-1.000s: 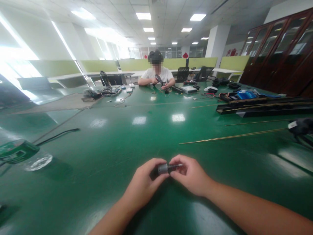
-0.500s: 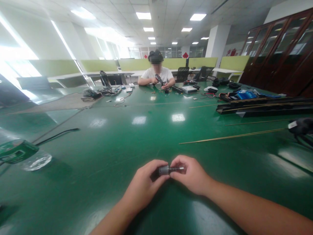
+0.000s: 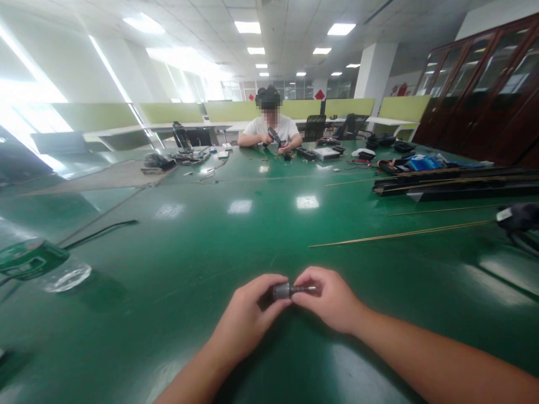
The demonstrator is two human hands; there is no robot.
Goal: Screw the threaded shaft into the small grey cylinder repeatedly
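Observation:
Between my hands, just above the green table (image 3: 185,314), lies a grey cylindrical metal part (image 3: 281,290) held on its side. A thin shaft (image 3: 310,288) with a dark, ridged length and a bright tip sticks out of its right end. My left hand (image 3: 252,308) is closed, thumb and fingers pinching the cylinder from its left side. Thumb and forefinger of my right hand (image 3: 326,297) curl about the shaft close to the cylinder; its other fingers are partly hidden. The exact kind of the part is too small to tell.
A bottle with a green label (image 3: 33,259) lies at the left. Thin brass-coloured rods (image 3: 379,235) and black channels (image 3: 463,185) lie on the right. Across the table a person (image 3: 269,126) holds a power drill (image 3: 274,136), with tools and small parts nearby.
My right fingers have shifted slightly along the shaft, and less of its ridged length shows beside the cylinder. My left hand stays almost still.

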